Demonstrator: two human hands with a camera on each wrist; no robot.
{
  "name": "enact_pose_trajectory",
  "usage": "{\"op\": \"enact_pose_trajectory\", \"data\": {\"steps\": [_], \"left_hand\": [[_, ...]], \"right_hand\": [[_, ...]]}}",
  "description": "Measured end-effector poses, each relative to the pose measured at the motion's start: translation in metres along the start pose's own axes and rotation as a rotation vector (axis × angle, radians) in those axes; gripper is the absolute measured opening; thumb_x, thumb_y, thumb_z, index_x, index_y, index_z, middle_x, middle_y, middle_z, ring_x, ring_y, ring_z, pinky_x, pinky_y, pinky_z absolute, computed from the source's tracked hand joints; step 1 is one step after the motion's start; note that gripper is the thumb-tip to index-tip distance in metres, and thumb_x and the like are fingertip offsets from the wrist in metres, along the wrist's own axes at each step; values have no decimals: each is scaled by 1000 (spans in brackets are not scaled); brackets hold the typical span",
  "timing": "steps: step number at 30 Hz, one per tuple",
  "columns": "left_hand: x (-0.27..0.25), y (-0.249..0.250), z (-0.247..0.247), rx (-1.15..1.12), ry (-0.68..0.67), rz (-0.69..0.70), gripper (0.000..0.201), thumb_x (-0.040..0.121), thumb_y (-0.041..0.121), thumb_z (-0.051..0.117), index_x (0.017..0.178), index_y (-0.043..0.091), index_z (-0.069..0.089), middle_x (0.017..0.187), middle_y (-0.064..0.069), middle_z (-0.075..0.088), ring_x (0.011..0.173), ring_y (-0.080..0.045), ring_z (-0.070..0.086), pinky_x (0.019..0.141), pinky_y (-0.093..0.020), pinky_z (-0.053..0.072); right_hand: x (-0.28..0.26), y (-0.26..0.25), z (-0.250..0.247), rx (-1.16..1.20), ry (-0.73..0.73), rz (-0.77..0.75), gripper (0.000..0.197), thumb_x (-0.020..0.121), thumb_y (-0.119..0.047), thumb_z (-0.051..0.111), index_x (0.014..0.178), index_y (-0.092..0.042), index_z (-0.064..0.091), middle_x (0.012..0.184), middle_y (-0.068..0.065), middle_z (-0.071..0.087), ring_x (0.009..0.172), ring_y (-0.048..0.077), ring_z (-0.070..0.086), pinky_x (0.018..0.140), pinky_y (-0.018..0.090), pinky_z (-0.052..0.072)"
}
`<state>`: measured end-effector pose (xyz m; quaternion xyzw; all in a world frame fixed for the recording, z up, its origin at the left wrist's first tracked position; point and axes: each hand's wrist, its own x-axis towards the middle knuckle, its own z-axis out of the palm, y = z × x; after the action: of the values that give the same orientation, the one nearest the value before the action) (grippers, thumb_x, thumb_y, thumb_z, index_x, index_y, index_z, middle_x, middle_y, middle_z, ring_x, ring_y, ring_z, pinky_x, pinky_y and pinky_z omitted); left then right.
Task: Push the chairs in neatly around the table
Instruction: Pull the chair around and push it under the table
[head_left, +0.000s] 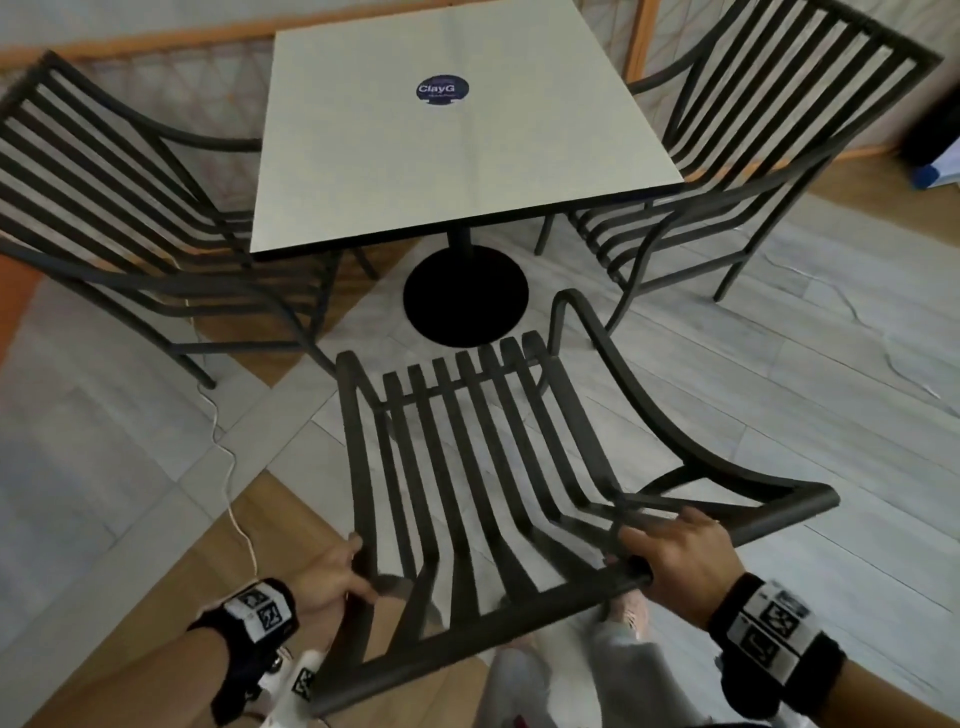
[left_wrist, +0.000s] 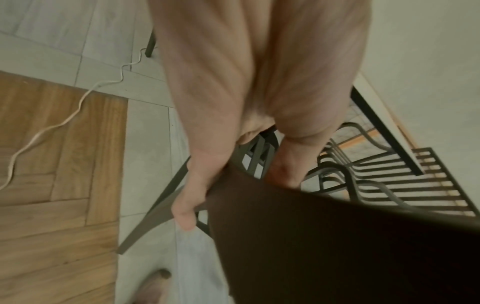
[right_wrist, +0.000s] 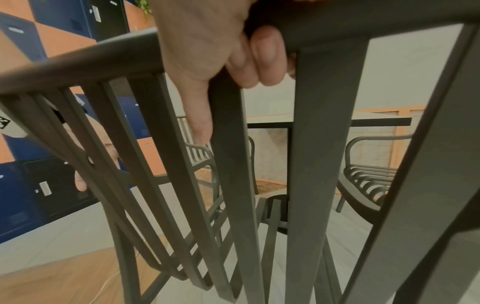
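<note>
- My left hand (head_left: 332, 574) grips the left end of the near chair (head_left: 467, 467) back, fingers curled round the frame at its corner; the left wrist view shows my thumb (left_wrist: 185, 209) lying along the edge of the frame.
- My right hand (head_left: 680, 558) closes over the top rail of the same chair, toward its right end; from the right wrist view the fingers (right_wrist: 265, 55) wrap under the rail and the thumb (right_wrist: 201, 115) points down beside a slat.
- The near chair stands in front of me, its seat facing the table (head_left: 462, 135), apart from it, with the front edge of the seat near the round black base (head_left: 465, 299).
- The chair looks turned slightly to the right against the table edge.
- The left chair (head_left: 130, 197) sits at the table's left side, its seat partly under the top.
- The right chair (head_left: 753, 156) sits at the table's right side, also close in.
- A round blue sticker (head_left: 442, 90) lies on the pale tabletop.
- A white cable (head_left: 228, 467) snakes over the floor to my left, across grey tiles and wood planks.
- My legs show below the chair back.
</note>
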<state>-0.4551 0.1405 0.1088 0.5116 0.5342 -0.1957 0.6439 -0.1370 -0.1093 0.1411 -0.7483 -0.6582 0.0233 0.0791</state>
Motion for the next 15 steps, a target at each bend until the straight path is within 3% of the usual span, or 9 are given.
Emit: {"op": "enact_pose_trajectory", "data": {"steps": [3,5,7,9,13,15], "left_hand": [[28,-27,-16,-51,-24,-8,115,63,5,84,151,4,10,160,-15,15,147,-29,18,123,-43,12],[27,-20,-14,-26,-66,-20,114,66,1,81,151,6,6,161,-13,14,147,-27,17,123,-38,13],[29,-12,-14,-35,-78,-59,105,75,-10,70,151,8,1,159,-12,15,146,-27,20,115,-29,22],[33,-5,-17,-44,-66,-64,98,79,-16,61,151,10,0,158,-13,19,142,-29,27,105,-29,33],[47,5,-37,48,-75,-75,104,78,-9,67,151,15,-3,160,-13,15,143,-30,28,113,-37,32],[52,14,-48,92,-96,-82,106,77,-4,69,151,14,-4,159,-16,18,140,-30,33,108,-34,37]], "right_hand": [[-1,-7,14,-74,-18,3,37,89,-49,39,67,-28,59,43,-4,55,39,18,55,49,30,49],[-2,-13,19,-78,-50,25,30,84,-48,44,66,-28,59,43,-5,55,38,16,55,50,29,48],[-3,-18,22,-53,-124,52,22,79,-45,47,68,-29,57,43,-8,55,38,14,55,51,26,45],[-2,-22,25,-36,-171,76,18,75,-41,45,69,-30,59,43,-10,55,39,11,55,51,24,43],[10,-26,25,-7,-148,111,18,74,-40,46,68,-30,60,41,-10,54,38,9,54,52,23,41],[19,-28,25,-7,-156,113,15,74,-40,46,69,-31,57,41,-9,53,37,9,54,53,23,42]]}}
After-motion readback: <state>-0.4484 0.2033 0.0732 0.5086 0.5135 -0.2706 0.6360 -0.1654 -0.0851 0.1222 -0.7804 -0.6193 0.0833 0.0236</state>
